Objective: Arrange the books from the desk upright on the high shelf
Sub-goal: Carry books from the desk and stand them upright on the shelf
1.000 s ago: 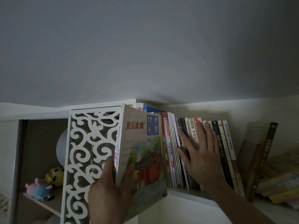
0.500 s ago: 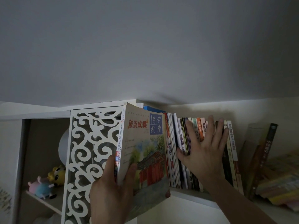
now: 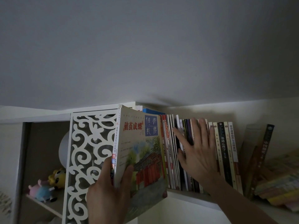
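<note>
The illustrated book (image 3: 142, 152) has a smooth paper cover with a faint sheen. The row of books (image 3: 226, 152) shows glossy paper spines. The fretwork panel (image 3: 90, 156) looks like smooth, matt white painted board, as does the shelf (image 3: 194, 199). The plush toys (image 3: 47, 186) are soft, fuzzy cloth.

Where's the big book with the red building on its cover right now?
In the head view, the big book is left of centre, gripped by the left hand at the left end of the book row, beside the white fretwork panel.
</note>
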Demonstrator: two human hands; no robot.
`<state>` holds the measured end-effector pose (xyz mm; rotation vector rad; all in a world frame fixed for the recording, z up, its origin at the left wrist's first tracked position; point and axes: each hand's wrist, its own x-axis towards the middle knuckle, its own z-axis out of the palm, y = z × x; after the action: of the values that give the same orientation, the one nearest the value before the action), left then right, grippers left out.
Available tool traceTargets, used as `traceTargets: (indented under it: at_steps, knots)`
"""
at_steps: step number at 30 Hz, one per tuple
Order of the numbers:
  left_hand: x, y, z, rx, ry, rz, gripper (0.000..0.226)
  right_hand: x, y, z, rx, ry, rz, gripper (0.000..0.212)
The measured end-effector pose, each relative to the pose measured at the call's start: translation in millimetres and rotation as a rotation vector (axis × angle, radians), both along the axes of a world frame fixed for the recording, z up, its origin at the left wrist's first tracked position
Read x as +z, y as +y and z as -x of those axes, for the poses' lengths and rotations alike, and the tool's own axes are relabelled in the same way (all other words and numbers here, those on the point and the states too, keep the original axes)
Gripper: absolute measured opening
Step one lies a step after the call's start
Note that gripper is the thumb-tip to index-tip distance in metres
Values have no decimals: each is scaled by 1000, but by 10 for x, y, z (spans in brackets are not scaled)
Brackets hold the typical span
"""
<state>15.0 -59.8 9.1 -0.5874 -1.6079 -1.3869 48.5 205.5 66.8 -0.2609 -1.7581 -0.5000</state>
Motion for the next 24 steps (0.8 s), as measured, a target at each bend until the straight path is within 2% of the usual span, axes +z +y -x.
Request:
traceTargets:
  at_steps: [7,18,24]
  knots:
    - [-7,0,-4,-8,-23,12,52,-8,-27,87,-40,-73,-149,92]
    - [0,-26,23,-63,-29,-39,50,-9,27,52,-16,-80,-161,75]
    - [-9,-21,73,-68,-39,-26,40,-16,41,32,-27,-99,-146,68]
